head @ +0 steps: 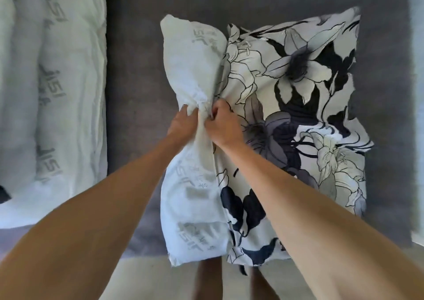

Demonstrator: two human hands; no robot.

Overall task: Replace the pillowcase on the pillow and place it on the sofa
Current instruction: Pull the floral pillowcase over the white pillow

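Head view. Left hand (183, 125) and right hand (223, 127) side by side at mid-frame, both with fingers curled into a bunched fold of the white pillow insert printed with grey lettering (192, 70), pinching it at its waist. Insert protruding from the left, open edge of the white pillowcase patterned with black and grey flowers (298, 116); its remainder hidden inside the case. Case and insert lying flat on the grey upholstered sofa seat (135, 81), the near edge overhanging the seat front. Second white cushion bearing the same grey lettering (57, 93) at left on the seat, well apart from the hands. Pale blue object (416, 93) along the right frame edge, identity unclear. Beige floor (146, 276) below the seat front, with bare legs (210, 279) beneath the pillow.
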